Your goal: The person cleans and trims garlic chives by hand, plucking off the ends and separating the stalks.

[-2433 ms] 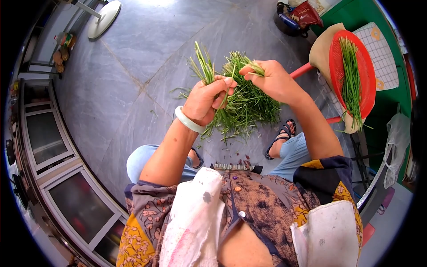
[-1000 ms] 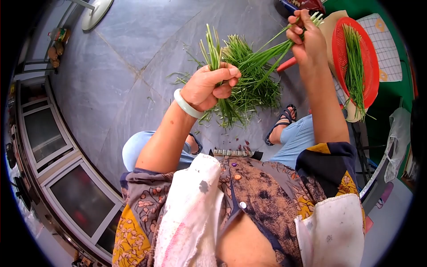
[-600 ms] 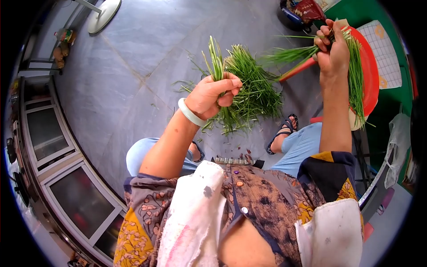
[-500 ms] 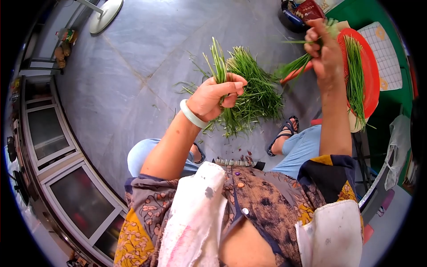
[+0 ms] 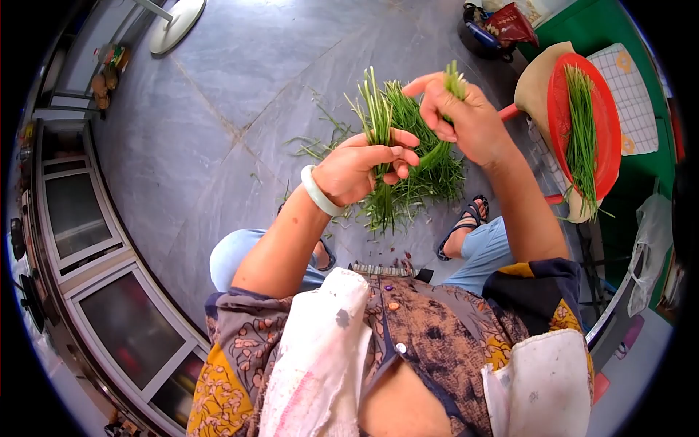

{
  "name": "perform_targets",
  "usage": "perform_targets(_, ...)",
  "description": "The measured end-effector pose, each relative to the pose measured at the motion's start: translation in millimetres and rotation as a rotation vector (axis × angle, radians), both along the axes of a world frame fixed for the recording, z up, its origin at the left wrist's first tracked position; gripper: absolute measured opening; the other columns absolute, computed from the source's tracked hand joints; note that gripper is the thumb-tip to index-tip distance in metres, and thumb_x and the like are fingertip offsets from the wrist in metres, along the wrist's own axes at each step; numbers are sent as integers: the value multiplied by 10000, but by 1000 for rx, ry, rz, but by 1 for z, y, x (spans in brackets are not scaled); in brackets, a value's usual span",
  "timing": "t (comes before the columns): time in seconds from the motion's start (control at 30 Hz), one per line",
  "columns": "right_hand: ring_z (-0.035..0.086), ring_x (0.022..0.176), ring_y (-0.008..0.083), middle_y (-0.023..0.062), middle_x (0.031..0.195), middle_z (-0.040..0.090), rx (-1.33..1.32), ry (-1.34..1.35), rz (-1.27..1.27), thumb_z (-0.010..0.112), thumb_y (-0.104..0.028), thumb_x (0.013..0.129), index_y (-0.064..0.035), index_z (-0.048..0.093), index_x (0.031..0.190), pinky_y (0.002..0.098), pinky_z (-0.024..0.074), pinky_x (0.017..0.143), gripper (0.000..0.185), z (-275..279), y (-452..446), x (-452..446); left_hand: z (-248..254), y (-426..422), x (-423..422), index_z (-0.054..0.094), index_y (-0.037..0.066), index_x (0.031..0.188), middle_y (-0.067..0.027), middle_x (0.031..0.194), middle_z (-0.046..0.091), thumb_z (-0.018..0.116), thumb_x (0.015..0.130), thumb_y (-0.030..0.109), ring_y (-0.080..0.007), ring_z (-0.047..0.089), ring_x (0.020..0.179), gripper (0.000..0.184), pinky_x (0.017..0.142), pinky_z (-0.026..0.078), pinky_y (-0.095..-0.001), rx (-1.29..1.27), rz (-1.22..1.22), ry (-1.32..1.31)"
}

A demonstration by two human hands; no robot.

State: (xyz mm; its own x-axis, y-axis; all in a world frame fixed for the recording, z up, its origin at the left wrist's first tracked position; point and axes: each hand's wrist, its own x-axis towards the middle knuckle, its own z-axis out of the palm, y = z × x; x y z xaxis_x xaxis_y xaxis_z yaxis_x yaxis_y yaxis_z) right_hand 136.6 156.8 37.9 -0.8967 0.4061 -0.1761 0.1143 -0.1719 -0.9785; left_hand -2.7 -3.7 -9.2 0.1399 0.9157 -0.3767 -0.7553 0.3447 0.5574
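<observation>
My left hand [image 5: 360,166], with a pale bangle on its wrist, is closed round a bunch of garlic chives [image 5: 376,116], pale stem ends up. Just to the right, my right hand [image 5: 466,120] grips a smaller bunch of chives [image 5: 455,79], whose stems poke out above the fist and whose leaves hang below it. Under both hands a loose heap of chives [image 5: 437,175] lies on the grey floor. More chives [image 5: 581,124] rest lengthwise in a red basket [image 5: 611,131] at the right.
The basket sits on a tan stool-like seat [image 5: 535,91] with red parts. Behind it is a green surface [image 5: 561,33] with a checked cloth [image 5: 633,95]. A dark pot [image 5: 480,36] stands at the top right. Glass-fronted cabinets [image 5: 124,320] line the left.
My right hand has moved left and down, away from the basket side, bringing its small bunch close to my left hand. The left hand has shifted slightly right and keeps its bunch.
</observation>
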Motion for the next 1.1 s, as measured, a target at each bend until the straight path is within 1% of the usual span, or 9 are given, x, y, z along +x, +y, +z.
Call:
perform_targets(0.23,522,572,60,-7,643,547,-20,-96,-16,595,-105,918,3,636,1016,196,427,518,151,-14,-45,-16,-19,4,3,558,-4,1082,-114,947,632,470,930,67,-178,603,820,189,726,477,-297,153,-90,241)
perform_targets(0.27,532,409,91,31,630,597,26,-69,-31,609,-129,893,27,608,935,241,468,404,162,-20,-47,-17,-19,5,4,558,0,1081,-114,945,632,479,928,70,-179,605,816,185,725,478,-300,134,-94,248)
perform_targets(0.37,532,421,84,25,607,587,106,0,-119,618,-123,887,19,606,882,233,454,408,143,-26,-42,-19,-12,6,6,564,11,1078,-105,936,634,513,925,82,-178,608,798,176,718,481,-304,65,-45,218)
perform_targets(0.4,553,536,71,16,662,596,128,-20,-144,621,-119,886,4,613,859,231,461,501,126,-24,-35,-18,-7,5,6,572,14,1077,-96,931,637,528,926,89,-172,608,787,174,713,482,-301,35,8,171)
perform_targets(0.53,524,772,62,-8,787,595,53,-37,-214,622,-133,887,-20,620,859,245,438,701,116,-17,-22,-14,-5,2,0,571,33,1100,-59,914,630,579,925,152,-143,601,761,211,668,480,-287,76,177,1)
perform_targets(0.63,503,665,47,-11,765,586,-13,-27,-238,627,-144,883,-23,620,858,226,414,591,125,-12,-24,-14,-9,5,-2,569,38,1097,-50,912,625,554,949,205,-135,587,736,223,639,474,-287,74,230,-56)
perform_targets(0.73,428,547,28,0,756,583,-138,15,-249,626,-137,882,-28,625,854,211,330,480,113,-14,-14,-11,-10,5,-3,566,40,1065,-51,883,615,531,962,206,-136,574,716,199,626,468,-283,-12,242,20)
perform_targets(0.83,353,476,19,9,745,585,-185,182,-409,622,-128,884,-27,628,863,209,249,426,103,-11,4,-8,-10,6,-3,562,39,1026,-48,838,603,522,967,199,-141,561,690,175,610,462,-280,-55,283,97)
perform_targets(1.1,307,514,27,7,853,600,-312,407,-460,548,-168,945,-22,603,952,179,248,444,156,7,56,24,-18,-1,-22,554,48,1042,-87,851,637,499,975,205,-150,548,633,179,558,428,-268,-100,310,115)
